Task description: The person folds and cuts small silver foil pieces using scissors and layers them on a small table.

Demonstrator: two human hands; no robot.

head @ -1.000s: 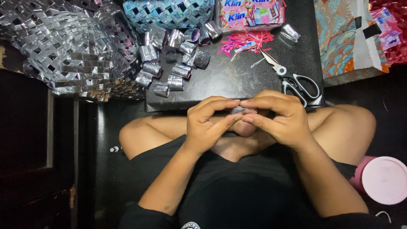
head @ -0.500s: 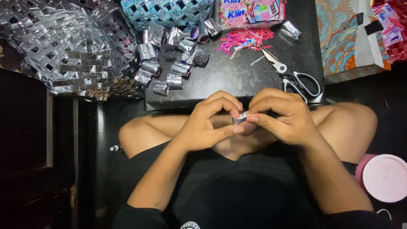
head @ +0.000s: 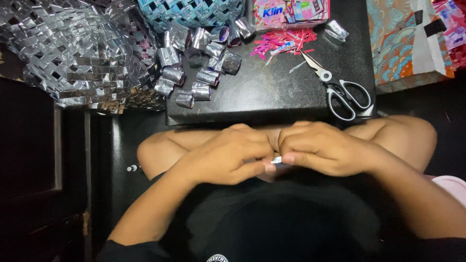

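Observation:
My left hand (head: 228, 157) and my right hand (head: 323, 148) meet over my crossed legs, fingertips pinched together on a small silvery foil strip (head: 276, 159). Only a sliver of the strip shows between the thumbs; the fingers hide most of it. Just beyond my hands lies a dark board (head: 272, 92) with a heap of folded silver foil pieces (head: 199, 80) at its left end and a pair of grey-handled scissors (head: 340, 90) at its right.
A large woven silver foil mat (head: 73, 53) lies at the far left. A blue woven basket (head: 191, 9) and colourful sachet packets (head: 291, 9) sit at the board's far edge, with pink offcuts (head: 281, 41). A patterned bag (head: 403, 43) is at right, a pink lid (head: 451, 184) by my right arm.
Both hands have dropped lower toward my lap and the fingers have closed tighter over the foil strip. The view has shifted slightly, so the board looks farther up.

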